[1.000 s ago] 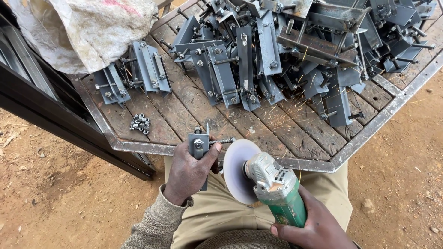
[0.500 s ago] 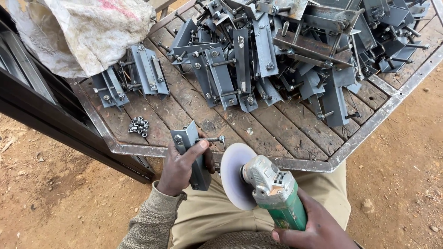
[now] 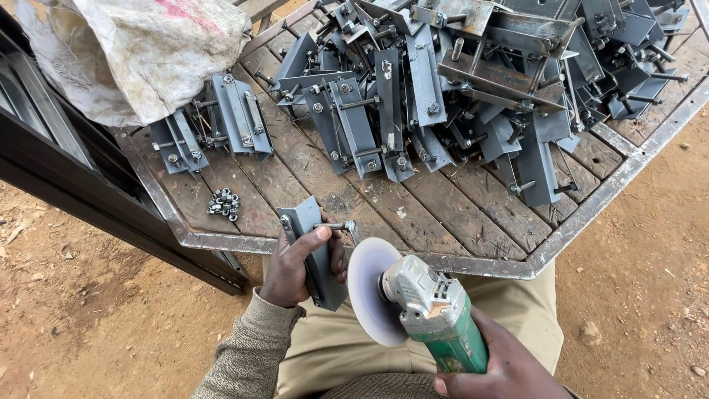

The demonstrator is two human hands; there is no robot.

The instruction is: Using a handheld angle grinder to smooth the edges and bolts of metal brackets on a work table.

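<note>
Bracket [image 3: 316, 251] tilted lower, left hand [image 3: 295, 267] fingers wrapped, right hand [image 3: 502, 362] gripping grinder [image 3: 428, 310]

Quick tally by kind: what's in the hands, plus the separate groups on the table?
Grey metal bracket held in left hand: 1
Green angle grinder held in right hand: 1
Bracket heaps on the table: 2, small and large
Cluster of nuts: 1
White sack: 1
Total: 6

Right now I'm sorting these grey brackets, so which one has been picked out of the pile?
The grey bracket gripped in the left hand at the table's near edge, beside the grinder's disc; all others lie on the planks.
</note>
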